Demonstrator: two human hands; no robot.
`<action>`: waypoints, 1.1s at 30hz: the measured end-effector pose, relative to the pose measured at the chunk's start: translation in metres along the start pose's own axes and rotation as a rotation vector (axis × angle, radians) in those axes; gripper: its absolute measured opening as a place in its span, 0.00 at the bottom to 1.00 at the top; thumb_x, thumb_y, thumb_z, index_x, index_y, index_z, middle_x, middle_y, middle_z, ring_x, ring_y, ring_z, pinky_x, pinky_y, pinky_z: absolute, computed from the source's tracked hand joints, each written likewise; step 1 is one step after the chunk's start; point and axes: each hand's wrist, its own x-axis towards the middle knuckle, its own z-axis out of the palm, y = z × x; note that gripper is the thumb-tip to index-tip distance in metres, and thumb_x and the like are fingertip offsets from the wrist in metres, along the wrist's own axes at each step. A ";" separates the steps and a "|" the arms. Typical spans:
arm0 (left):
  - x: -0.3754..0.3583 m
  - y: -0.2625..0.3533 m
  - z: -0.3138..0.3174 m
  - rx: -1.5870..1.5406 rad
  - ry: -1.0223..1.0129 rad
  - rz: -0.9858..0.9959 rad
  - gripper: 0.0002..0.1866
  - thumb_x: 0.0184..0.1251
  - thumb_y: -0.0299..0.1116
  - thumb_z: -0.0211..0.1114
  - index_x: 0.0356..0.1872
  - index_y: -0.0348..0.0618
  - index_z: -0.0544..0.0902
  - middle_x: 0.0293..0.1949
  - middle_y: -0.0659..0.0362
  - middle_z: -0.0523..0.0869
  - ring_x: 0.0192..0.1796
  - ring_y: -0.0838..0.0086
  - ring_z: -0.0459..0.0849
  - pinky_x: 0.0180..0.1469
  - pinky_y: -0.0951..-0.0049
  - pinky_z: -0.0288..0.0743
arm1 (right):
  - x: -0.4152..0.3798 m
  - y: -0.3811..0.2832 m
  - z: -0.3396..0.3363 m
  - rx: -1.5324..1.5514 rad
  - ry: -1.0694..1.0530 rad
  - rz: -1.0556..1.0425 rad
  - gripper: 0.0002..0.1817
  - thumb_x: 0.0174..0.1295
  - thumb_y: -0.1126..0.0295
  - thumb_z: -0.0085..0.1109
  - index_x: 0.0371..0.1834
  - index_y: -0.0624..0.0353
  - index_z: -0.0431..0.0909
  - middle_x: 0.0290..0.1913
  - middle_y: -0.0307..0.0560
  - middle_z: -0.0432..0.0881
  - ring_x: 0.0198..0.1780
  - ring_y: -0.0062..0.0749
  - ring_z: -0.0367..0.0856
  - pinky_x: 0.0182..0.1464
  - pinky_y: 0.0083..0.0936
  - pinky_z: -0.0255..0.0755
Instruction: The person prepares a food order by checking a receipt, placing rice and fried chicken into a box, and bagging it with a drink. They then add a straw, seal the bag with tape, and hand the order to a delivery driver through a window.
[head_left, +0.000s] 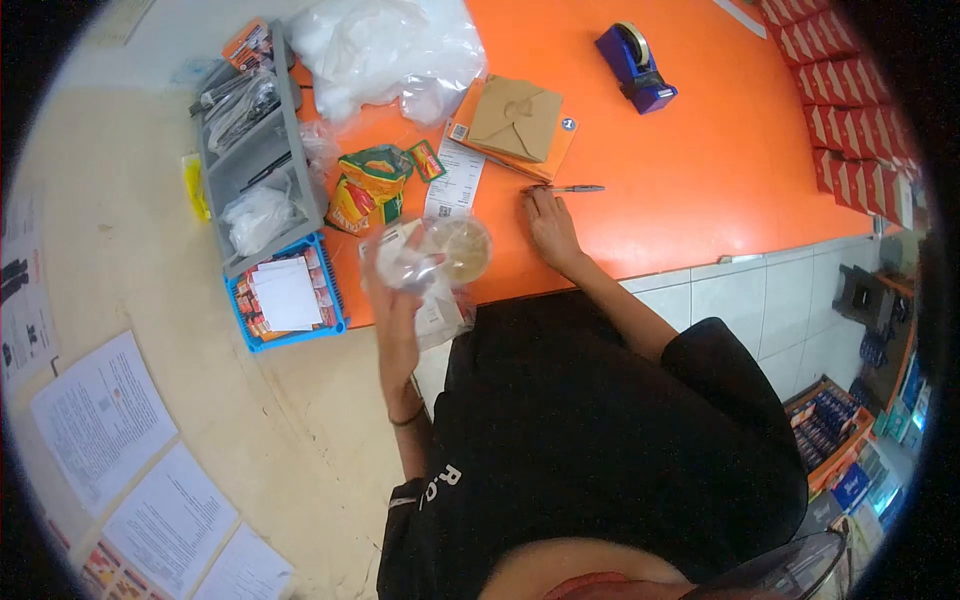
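Observation:
A clear plastic cup (pixel 405 262) is in my left hand (pixel 386 300), whose fingers are closed around it and blurred by motion. Beside it, a round clear container (pixel 463 250) with pale contents shows near the orange table's edge. White paper or packaging sits in clear plastic (pixel 438 312) just below. My right hand (pixel 550 228) rests on the tabletop with loosely bent fingers, its fingertips against the left end of a pen (pixel 580 188). Between and beyond the hands lie a printed receipt (pixel 456 180), a green and yellow packet (pixel 370 185) and a brown envelope (pixel 515 118) on an orange box.
A grey divided tray (pixel 212 160) and a blue basket (pixel 340 322) line the table's left side. White plastic bags (pixel 390 55) lie at the back. A blue tape dispenser (pixel 640 75) stands farther right, with stacked red boxes (pixel 845 105) at the far right.

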 end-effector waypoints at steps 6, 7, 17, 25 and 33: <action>0.005 -0.010 0.014 0.282 0.019 0.061 0.33 0.62 0.14 0.40 0.71 0.38 0.50 0.67 0.47 0.62 0.71 0.60 0.65 0.67 0.62 0.68 | 0.001 0.004 -0.020 -0.013 0.015 0.062 0.17 0.57 0.76 0.51 0.51 0.67 0.70 0.51 0.54 0.70 0.54 0.46 0.70 0.53 0.36 0.66; 0.009 -0.024 0.010 0.062 0.012 0.075 0.33 0.62 0.11 0.39 0.70 0.38 0.51 0.67 0.45 0.63 0.71 0.61 0.63 0.66 0.63 0.70 | -0.001 0.006 -0.018 -0.027 0.057 0.007 0.16 0.55 0.77 0.51 0.48 0.67 0.71 0.51 0.54 0.70 0.54 0.46 0.70 0.55 0.36 0.66; 0.015 -0.053 0.001 0.215 0.036 0.116 0.35 0.58 0.10 0.43 0.70 0.41 0.56 0.61 0.42 0.75 0.65 0.64 0.73 0.63 0.69 0.71 | -0.005 0.018 -0.012 -0.019 0.074 -0.034 0.16 0.54 0.78 0.52 0.47 0.68 0.68 0.46 0.56 0.69 0.49 0.47 0.72 0.50 0.37 0.69; 0.023 -0.055 0.006 0.133 0.039 0.087 0.41 0.54 0.12 0.48 0.73 0.42 0.53 0.59 0.40 0.77 0.64 0.64 0.75 0.60 0.72 0.70 | -0.001 -0.002 -0.067 0.603 0.082 0.121 0.11 0.60 0.86 0.44 0.45 0.67 0.65 0.38 0.54 0.66 0.35 0.45 0.72 0.38 0.36 0.69; 0.030 -0.061 0.004 0.235 -0.012 0.148 0.43 0.57 0.12 0.52 0.74 0.48 0.48 0.58 0.39 0.77 0.59 0.63 0.78 0.52 0.70 0.80 | -0.011 -0.004 -0.037 0.529 -0.102 0.230 0.12 0.59 0.74 0.60 0.43 0.65 0.71 0.44 0.56 0.71 0.43 0.46 0.77 0.40 0.34 0.74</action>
